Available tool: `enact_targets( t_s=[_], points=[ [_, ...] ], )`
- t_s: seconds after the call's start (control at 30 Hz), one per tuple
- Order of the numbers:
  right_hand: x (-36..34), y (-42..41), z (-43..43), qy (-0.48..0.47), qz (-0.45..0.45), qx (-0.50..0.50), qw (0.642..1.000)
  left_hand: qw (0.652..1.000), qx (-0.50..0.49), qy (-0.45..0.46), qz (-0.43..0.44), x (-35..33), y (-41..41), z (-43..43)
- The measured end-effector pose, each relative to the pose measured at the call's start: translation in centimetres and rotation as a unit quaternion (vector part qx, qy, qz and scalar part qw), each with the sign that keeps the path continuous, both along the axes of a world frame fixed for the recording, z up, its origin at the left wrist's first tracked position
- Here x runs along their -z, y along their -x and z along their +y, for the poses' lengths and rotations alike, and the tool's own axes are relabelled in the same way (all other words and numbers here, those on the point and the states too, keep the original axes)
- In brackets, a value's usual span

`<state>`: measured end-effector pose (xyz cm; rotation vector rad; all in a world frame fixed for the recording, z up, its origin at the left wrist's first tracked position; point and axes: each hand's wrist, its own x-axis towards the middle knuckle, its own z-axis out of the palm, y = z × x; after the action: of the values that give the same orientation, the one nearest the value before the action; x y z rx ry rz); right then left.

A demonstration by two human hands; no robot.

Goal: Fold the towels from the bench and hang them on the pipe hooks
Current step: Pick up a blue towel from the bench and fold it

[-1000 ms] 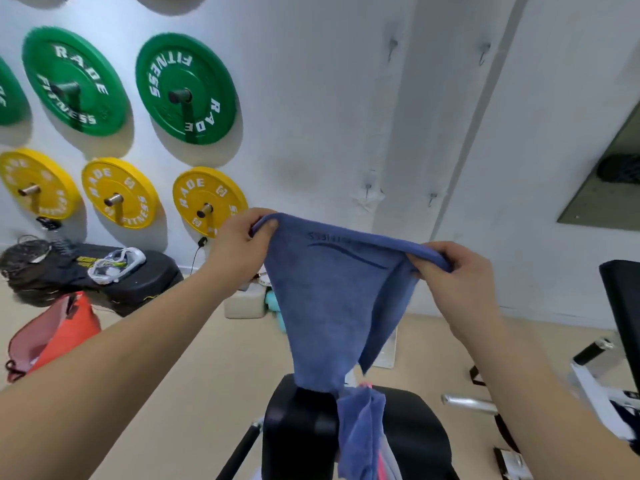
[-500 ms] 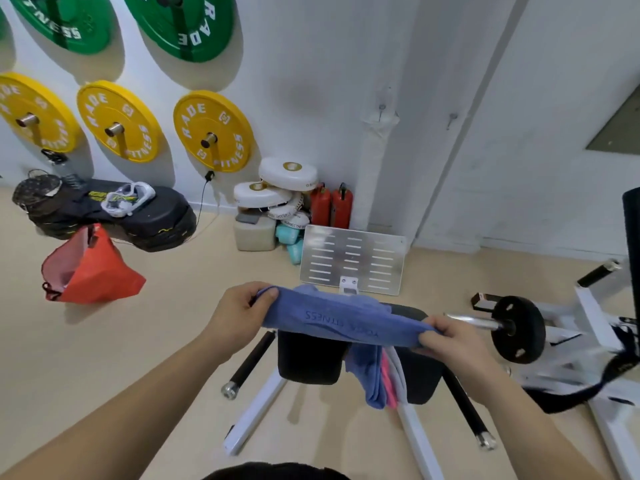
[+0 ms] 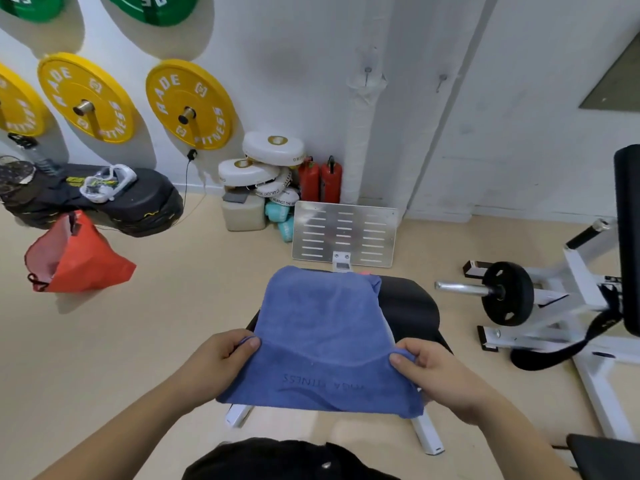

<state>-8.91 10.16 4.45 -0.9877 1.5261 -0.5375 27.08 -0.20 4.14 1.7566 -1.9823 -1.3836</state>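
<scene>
On the far left, yellow weight plates (image 3: 189, 105) hung on the wall above a black cushion (image 3: 104, 202), with an orange bag (image 3: 79, 258) on the floor nearer. The left hand (image 3: 216, 362) pinched the left edge of a blue towel (image 3: 322, 337), fingers closed on the cloth. The towel lay spread over the black bench (image 3: 410, 306), its far end draped across the pad and its near end hanging loose. The right hand (image 3: 440, 372) gripped the towel's right edge the same way. Far behind stood a white pipe (image 3: 360, 140) with hooks (image 3: 367, 72), and to the right a white weight machine (image 3: 554, 306).
</scene>
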Motion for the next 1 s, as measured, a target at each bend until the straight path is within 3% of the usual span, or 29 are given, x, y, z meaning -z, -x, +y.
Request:
enact_targets(
  t_s=[0.17,0.3,0.47,0.8,1.0],
  points=[
    [2.1,0.6,-0.7,0.015,0.056,0.085,0.995,0.999,-0.045,-0.026,-0.013,1.5,1.9,-2.3],
    [2.5,1.1,-3.3,0.037,0.008,0.191,0.981,0.996,-0.084,-0.003,-0.022,2.6,3.5,-5.5],
    [3.7,1.5,-9.3,0.058,0.026,0.245,0.967,0.995,-0.094,0.023,-0.030,3.2,5.5,-10.5],
    [7.9,2.7,-24.9,0.012,0.115,0.223,0.968,0.987,-0.158,0.007,-0.042,8.9,7.8,-24.5],
    [12.0,3.0,-30.5,-0.056,0.173,0.174,0.968,0.986,-0.120,-0.051,-0.103,13.4,7.8,-30.0]
  ],
)
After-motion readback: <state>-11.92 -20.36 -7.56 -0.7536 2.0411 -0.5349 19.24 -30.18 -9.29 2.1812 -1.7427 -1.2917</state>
